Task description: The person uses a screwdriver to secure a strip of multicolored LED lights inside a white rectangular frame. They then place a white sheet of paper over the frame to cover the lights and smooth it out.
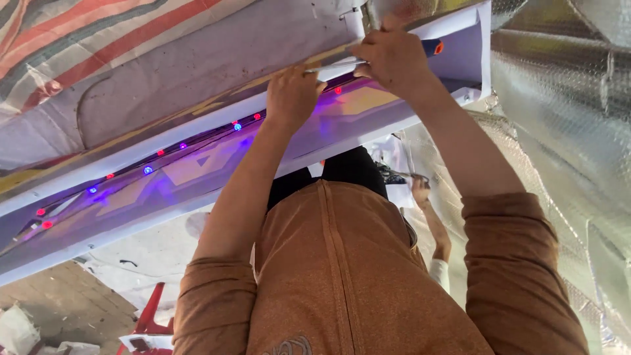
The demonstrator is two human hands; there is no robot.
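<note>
bright daylight | purple glow from LED strip [144, 169] | foil glare [565, 72] | sharp

The long white sign box [197, 177] forms a narrow channel, its floor strung with small red and blue lights [148, 169] and wiring. Both hands crowd its far end: the left hand [292, 95] fills the slot, the right hand [394, 59] covers the upper rim. Silver foil sheeting [565, 131] walls off the right side, while the channel stays open leftward.
</note>
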